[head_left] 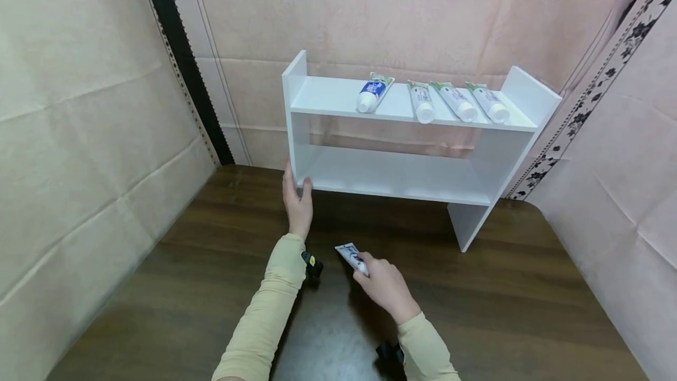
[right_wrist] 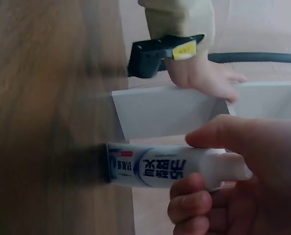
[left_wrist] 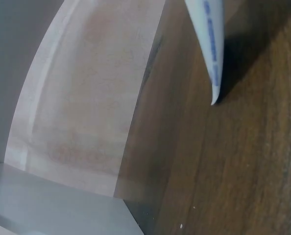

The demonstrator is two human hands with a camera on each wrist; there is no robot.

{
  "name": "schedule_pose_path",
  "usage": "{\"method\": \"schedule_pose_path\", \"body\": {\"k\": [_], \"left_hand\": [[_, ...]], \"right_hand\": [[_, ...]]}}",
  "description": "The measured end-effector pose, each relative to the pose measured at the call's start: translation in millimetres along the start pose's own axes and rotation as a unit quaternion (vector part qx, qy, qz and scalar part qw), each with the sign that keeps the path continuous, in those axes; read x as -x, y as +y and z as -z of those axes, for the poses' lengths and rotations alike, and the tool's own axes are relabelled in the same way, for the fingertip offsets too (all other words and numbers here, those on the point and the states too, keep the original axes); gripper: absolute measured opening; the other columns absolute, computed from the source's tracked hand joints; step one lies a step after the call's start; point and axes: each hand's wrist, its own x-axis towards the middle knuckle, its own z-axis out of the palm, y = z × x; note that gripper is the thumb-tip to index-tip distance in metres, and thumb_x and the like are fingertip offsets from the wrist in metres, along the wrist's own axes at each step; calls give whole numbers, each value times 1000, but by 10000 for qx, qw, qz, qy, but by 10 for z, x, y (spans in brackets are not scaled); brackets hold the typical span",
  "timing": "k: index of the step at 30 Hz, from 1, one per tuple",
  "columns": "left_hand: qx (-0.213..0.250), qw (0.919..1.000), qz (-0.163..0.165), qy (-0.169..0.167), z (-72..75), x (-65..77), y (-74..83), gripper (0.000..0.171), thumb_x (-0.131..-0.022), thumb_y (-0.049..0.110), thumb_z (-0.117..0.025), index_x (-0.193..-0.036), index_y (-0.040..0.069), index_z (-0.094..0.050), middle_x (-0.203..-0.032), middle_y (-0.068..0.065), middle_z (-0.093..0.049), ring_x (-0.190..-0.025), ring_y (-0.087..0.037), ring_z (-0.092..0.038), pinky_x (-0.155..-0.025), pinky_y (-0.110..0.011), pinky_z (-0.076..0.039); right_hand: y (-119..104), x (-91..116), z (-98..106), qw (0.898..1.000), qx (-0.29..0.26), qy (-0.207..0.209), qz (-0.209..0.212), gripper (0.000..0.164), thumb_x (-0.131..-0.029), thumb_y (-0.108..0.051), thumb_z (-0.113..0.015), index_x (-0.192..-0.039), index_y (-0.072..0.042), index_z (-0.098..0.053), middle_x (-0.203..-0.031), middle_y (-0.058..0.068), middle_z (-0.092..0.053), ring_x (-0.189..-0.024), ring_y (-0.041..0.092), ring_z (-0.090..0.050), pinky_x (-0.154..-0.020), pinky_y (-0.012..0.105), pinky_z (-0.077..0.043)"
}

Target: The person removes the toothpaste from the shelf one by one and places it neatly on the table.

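Note:
A white two-tier shelf (head_left: 396,172) stands at the back of the table. At its left side panel, my left hand (head_left: 298,207) grips the lower part, with fingers along the outside and thumb on the front. My right hand (head_left: 385,287) holds a white toothpaste tube (right_wrist: 155,166) with blue lettering, thumb on one side and curled fingers on the other. The tube's cap end is toward the palm. Its flat end points away from the hand, close over the tabletop, and the left wrist view also catches the tube (left_wrist: 209,44) there.
On the upper board lie several more tubes: a blue-and-white one (head_left: 372,94) toward the left, and white ones (head_left: 421,102) to its right, caps facing front. The brown wooden table (head_left: 174,287) is bounded by pale cloth walls (head_left: 95,104).

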Motion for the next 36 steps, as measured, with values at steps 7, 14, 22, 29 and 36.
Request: {"method": "schedule_pose_path", "body": {"k": [7, 14, 22, 29, 36], "left_hand": [[-70, 9999, 120, 47, -9, 24, -16, 59, -99, 10, -48, -153, 19, -27, -149, -15, -37, -135, -32, -38, -110, -55, -32], [-22, 9998, 183, 66, -18, 23, -10, 58, -99, 11, -48, -153, 19, -27, -150, -14, -37, -135, -31, -38, -109, -54, -35], [-64, 9996, 233, 148, -13, 19, 31, 58, -99, 9, -47, -153, 16, -28, -149, -13, -39, -135, -30, -39, -110, -53, -34], [-101, 9994, 146, 287, -40, -36, -288, 58, -99, 16, -49, -153, 27, -29, -149, -6, -41, -134, -26, -40, -110, -53, -34], [-207, 9989, 183, 370, -54, -48, -347, 57, -99, 20, -49, -151, 35, -29, -147, -5, -43, -132, -24, -42, -108, -52, -36]], "right_hand": [[-130, 66, -255, 9969, 748, -12, 259, 45, -86, -17, -61, -125, 5, -60, -56, 5, -55, -42, 10, -32, -40, 24, -27], [-213, 90, -408, 9904, 1288, -134, 491, 52, -87, -19, -67, -128, 11, -56, -70, 9, -70, -44, 7, -43, -40, 23, -33], [-181, 52, -469, 9894, 1321, -327, 515, 53, -86, -22, -70, -127, 10, -56, -68, 5, -68, -46, 6, -46, -42, 23, -37], [-166, 42, -443, 9923, 1104, -425, 359, 52, -88, -26, -68, -127, 7, -57, -69, 5, -67, -45, 6, -43, -41, 22, -35], [-174, -97, -159, 9969, 581, 103, 529, 46, -92, -24, -64, -131, -1, -55, -56, 2, -54, -40, 5, -32, -37, 19, -24]]}}
